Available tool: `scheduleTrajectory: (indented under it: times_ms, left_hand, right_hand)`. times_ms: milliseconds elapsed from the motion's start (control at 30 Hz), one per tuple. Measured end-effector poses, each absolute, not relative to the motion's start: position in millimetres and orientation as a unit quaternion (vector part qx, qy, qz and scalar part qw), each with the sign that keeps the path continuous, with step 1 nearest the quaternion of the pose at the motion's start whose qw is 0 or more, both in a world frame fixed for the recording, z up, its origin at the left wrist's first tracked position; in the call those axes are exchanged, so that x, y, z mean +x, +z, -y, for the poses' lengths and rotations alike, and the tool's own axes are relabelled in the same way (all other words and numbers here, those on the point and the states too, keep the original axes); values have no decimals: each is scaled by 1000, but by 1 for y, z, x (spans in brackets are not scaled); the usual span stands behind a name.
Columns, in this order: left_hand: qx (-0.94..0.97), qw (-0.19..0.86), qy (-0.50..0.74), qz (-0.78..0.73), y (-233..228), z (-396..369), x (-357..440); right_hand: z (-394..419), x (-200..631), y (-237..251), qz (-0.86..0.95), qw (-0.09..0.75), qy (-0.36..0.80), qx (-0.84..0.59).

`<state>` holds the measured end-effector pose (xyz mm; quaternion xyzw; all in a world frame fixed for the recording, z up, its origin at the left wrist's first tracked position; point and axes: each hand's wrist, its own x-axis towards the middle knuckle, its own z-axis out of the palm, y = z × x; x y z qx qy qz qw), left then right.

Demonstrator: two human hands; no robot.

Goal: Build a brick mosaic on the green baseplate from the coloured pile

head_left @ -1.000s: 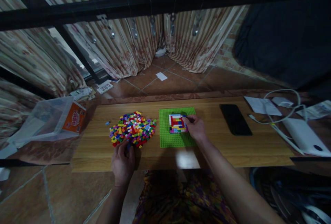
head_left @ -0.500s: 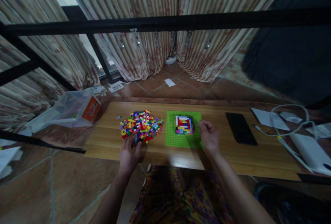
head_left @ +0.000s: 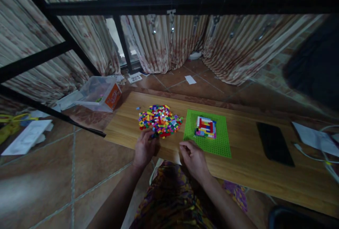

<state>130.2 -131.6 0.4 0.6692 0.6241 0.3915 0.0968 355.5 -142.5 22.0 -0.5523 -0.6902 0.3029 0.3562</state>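
Bricks [head_left: 160, 120], small and many-coloured, lie heaped near the far left part of the wooden table [head_left: 251, 165]. I have my left hand [head_left: 144, 148] at the pile's near edge, fingers curled on the closest pieces; I cannot tell whether it grips one. My right hand [head_left: 194, 157] hangs loosely curled over the table's near edge, just beside the near left corner of the green baseplate [head_left: 219, 140], and I cannot tell if it holds anything. A small brick panel [head_left: 205, 127] sits on that plate. A black phone [head_left: 274, 144] lies further right. A clear plastic box [head_left: 100, 94] rests off the table's far left corner.
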Motion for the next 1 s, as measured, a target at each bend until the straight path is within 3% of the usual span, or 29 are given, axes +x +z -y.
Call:
scheduleTrajectory:
  times_ms: [300,733,1000]
  left_hand:
    - [656,105,395,-635,-1,133,132]
    - [650,106,387,-646,0,133,134]
    - [660,91,382,-641,2,132,133]
  right_hand:
    - [117,328,27,778,302,241,-495]
    - [93,304,22,814,157,146,-540]
    - [99,314,22,784,219,174,-554]
